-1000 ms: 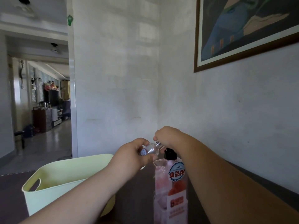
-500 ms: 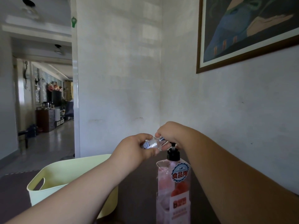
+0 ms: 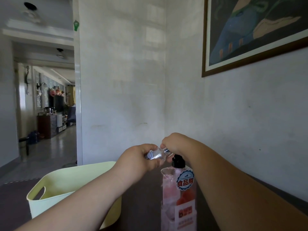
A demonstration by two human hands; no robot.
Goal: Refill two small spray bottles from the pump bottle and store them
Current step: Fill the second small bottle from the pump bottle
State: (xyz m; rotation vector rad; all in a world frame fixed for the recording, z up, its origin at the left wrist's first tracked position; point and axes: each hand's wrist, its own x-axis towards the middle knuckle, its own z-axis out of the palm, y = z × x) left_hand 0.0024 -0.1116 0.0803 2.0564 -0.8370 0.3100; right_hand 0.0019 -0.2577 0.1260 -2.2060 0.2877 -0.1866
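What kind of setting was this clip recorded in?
Most likely a private home: a framed painting hangs on the plastered wall, an open doorway leads to a furnished living room with a cabinet, and a pale yellow tub sits on the dark table.

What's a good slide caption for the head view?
Both hands grip a small spray bottle above the pump bottle.

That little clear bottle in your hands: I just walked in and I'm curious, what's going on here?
A person is holding a small clear plastic spray bottle tipped on its side in the left hand, while the right hand pinches its neck end, apparently working the top. This happens just above a tall pink pump bottle with a black pump head, which stands upright on the dark table. A pale yellow plastic tub sits to the left.
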